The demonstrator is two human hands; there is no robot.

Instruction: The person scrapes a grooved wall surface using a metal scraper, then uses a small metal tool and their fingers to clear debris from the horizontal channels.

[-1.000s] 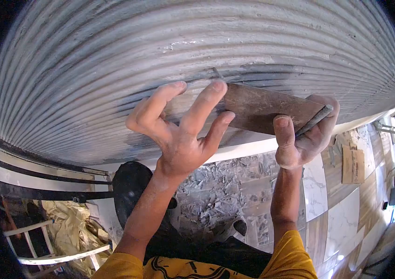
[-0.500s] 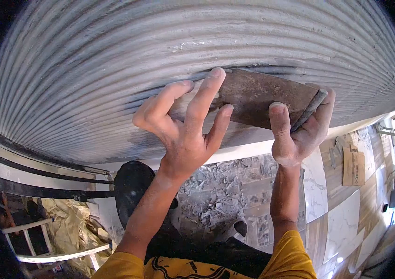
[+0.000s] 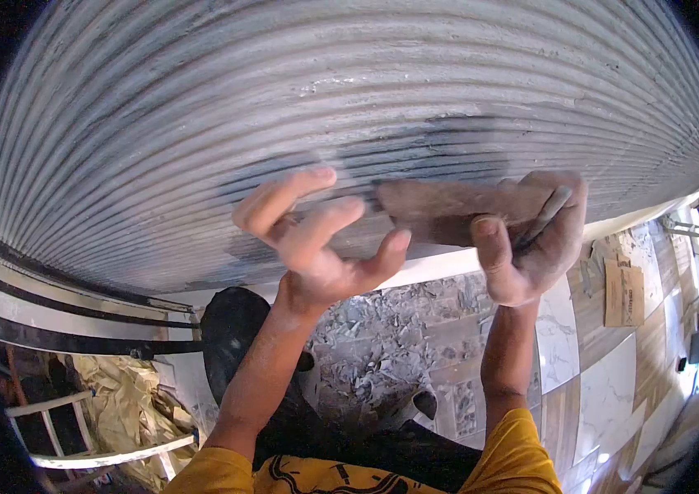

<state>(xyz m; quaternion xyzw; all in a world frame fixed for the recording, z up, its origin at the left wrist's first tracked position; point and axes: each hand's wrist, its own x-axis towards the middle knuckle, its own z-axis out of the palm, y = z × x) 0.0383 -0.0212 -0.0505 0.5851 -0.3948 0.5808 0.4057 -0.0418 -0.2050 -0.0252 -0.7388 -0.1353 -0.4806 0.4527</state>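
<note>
A brown, worn piece of sandpaper (image 3: 440,206), folded over at its right end, is blurred by motion in front of the grey ridged wall (image 3: 366,90). My right hand (image 3: 535,235) pinches its right end, the thumb on the near face and the fingers behind. My left hand (image 3: 316,235) is beside the paper's left end with its fingers spread and partly smeared; nothing shows in it. Pale dust coats both hands. Behind and above the paper, a darker grey patch shows on the ridges.
Grey flakes and scraps (image 3: 374,354) litter the floor below. A flattened cardboard piece (image 3: 624,294) lies on the tiles to the right. At lower left are dark rails (image 3: 78,329), crumpled tan paper (image 3: 127,403) and a pale frame (image 3: 111,454).
The sandpaper has dropped lower against the wall and its upper edge now lies flatter, uncovering more of the dark patch. My left fingers have moved down and curled somewhat.
</note>
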